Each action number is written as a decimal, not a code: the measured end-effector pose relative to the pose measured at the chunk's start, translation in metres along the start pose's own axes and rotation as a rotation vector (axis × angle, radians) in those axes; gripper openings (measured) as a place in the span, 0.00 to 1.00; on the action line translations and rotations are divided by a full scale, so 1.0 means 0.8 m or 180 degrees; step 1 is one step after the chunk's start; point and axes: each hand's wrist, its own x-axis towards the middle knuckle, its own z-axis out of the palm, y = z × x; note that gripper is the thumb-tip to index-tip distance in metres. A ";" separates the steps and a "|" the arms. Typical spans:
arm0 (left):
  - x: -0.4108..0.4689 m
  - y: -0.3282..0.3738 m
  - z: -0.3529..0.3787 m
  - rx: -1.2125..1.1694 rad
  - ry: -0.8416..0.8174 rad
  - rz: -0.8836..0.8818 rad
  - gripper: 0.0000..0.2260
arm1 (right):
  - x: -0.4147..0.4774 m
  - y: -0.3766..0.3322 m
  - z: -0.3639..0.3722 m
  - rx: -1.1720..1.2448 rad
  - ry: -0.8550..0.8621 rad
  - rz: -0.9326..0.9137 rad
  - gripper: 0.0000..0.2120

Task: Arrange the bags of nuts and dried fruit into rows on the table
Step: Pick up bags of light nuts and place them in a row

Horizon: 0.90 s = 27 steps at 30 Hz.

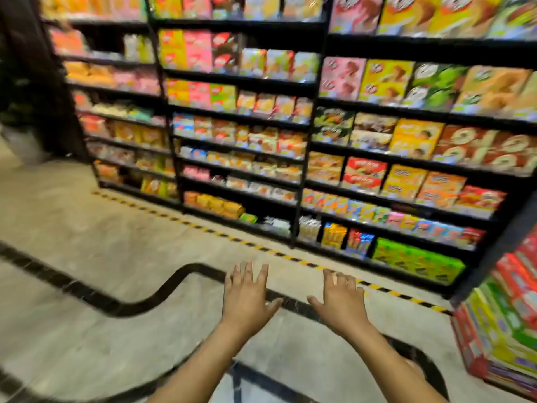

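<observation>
My left hand (247, 298) and my right hand (341, 303) are stretched out in front of me over a shop floor, palms down. The fingers of both are spread and neither holds anything. No table and no bags of nuts or dried fruit show in this blurred head view.
Tall black shelves (247, 80) packed with colourful snack boxes fill the far side. A stack of red, yellow and green boxes (502, 321) stands at the right edge. The beige floor (87, 228) has a curved black inlay and a yellow-black hazard stripe (290, 258) along the shelves.
</observation>
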 end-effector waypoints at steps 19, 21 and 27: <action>-0.381 -0.262 0.181 -0.0506 -0.0955 -0.3094 0.34 | -0.194 -0.327 0.216 -0.0959 -0.1544 -0.2781 0.34; -0.440 -0.287 0.182 -0.0605 -0.0985 -0.3390 0.34 | -0.236 -0.375 0.225 -0.1006 -0.1601 -0.3113 0.34; -0.621 -0.356 0.168 -0.0893 -0.0724 -0.4352 0.35 | -0.383 -0.530 0.240 -0.1092 -0.1623 -0.4187 0.33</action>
